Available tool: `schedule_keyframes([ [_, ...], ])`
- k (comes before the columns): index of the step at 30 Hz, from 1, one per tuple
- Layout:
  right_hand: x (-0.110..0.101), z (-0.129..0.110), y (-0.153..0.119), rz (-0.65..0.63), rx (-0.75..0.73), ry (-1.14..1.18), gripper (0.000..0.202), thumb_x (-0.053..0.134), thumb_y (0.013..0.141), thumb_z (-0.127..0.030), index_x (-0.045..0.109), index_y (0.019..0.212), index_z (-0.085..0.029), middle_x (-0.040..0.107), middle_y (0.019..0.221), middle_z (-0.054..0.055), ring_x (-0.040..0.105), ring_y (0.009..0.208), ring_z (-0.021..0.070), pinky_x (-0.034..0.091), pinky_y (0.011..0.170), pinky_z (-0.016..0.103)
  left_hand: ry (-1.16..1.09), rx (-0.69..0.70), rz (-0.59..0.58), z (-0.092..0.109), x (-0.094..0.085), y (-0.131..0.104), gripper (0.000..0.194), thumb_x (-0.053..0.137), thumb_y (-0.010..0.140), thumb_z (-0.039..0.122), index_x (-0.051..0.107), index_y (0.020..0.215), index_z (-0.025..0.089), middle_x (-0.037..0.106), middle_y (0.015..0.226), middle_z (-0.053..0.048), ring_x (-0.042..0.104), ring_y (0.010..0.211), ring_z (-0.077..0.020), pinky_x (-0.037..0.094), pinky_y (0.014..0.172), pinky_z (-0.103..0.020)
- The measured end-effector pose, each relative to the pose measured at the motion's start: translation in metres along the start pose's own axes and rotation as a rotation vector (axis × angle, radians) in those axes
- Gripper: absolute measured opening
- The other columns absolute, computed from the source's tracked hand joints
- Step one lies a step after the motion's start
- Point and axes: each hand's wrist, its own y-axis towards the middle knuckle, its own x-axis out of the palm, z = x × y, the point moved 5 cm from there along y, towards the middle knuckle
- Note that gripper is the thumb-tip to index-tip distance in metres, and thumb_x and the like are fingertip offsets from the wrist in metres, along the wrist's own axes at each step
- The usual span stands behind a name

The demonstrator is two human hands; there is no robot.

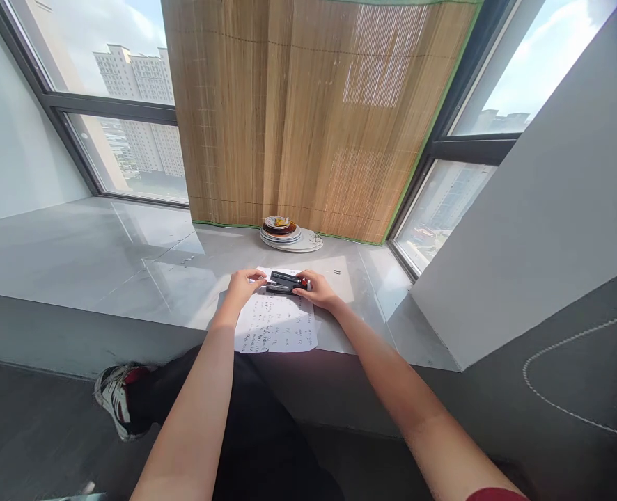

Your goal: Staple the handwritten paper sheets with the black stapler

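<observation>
Black pens or markers (pixel 286 280) lie side by side over the upper part of a white sheet with handwriting (pixel 277 323), which rests on the window sill. My right hand (pixel 315 288) is closed around their right ends, where a small red part shows. At their left, my left hand (pixel 246 284) has its thumb and fingers pinched together near the tips of the pens; whatever is between the fingers is too small to name. The lower edge of the sheet reaches the front edge of the sill.
Behind the paper stands a stack of plates (pixel 281 233) with a larger oval plate (pixel 311 241) under it. A bamboo blind (pixel 308 125) hangs behind them, between windows. A wall (pixel 528 229) slants in at the right.
</observation>
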Motion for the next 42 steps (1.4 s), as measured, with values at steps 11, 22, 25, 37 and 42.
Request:
schedule_keyframes([
  [11, -0.001, -0.004, 0.0, -0.001, -0.012, 0.003, 0.027, 0.079, 0.088, -0.039, 0.07, 0.109, -0.024, 0.067, 0.096, 0.004, 0.061, 0.091, 0.0235, 0.047, 0.085, 0.037, -0.057, -0.011, 0.073, -0.003, -0.001, 0.004, 0.022, 0.082, 0.077, 0.045, 0.086, 0.089, 0.027, 0.084, 0.096, -0.007, 0.076, 0.098, -0.0294, 0.057, 0.087, -0.037],
  [22, -0.002, -0.004, 0.0, -0.004, -0.004, -0.012, 0.029, 0.079, 0.088, -0.04, 0.071, 0.111, -0.024, 0.067, 0.096, 0.004, 0.061, 0.091, 0.0238, 0.047, 0.084, 0.036, -0.044, 0.006, 0.029, 0.009, -0.002, -0.001, 0.029, 0.081, 0.078, 0.033, 0.086, 0.105, 0.023, 0.083, 0.099, -0.01, 0.075, 0.097, -0.0306, 0.057, 0.091, -0.04],
  [25, -0.001, -0.002, 0.0, -0.001, -0.004, -0.009, 0.029, 0.079, 0.087, -0.039, 0.071, 0.11, -0.024, 0.067, 0.095, 0.004, 0.061, 0.09, 0.0235, 0.047, 0.084, 0.036, -0.002, 0.034, 0.015, 0.011, -0.001, -0.001, 0.016, 0.078, 0.08, 0.03, 0.085, 0.093, 0.024, 0.082, 0.1, -0.008, 0.074, 0.099, -0.0305, 0.056, 0.093, -0.039],
  [37, -0.001, -0.001, -0.001, -0.001, 0.004, 0.004, 0.031, 0.08, 0.088, -0.039, 0.071, 0.112, -0.024, 0.067, 0.096, 0.004, 0.059, 0.086, 0.0223, 0.047, 0.08, 0.035, 0.144, 0.041, -0.105, 0.005, 0.01, -0.007, 0.013, 0.066, 0.09, 0.025, 0.076, 0.098, 0.024, 0.075, 0.107, -0.008, 0.068, 0.099, -0.0254, 0.052, 0.092, -0.036],
  [42, -0.001, -0.001, -0.001, 0.0, 0.008, -0.004, 0.03, 0.08, 0.088, -0.038, 0.071, 0.112, -0.024, 0.067, 0.095, 0.004, 0.058, 0.085, 0.0222, 0.047, 0.08, 0.035, 0.136, 0.035, -0.119, 0.005, 0.011, -0.007, 0.011, 0.066, 0.091, 0.024, 0.075, 0.097, 0.025, 0.075, 0.105, -0.007, 0.069, 0.102, -0.0266, 0.051, 0.097, -0.037],
])
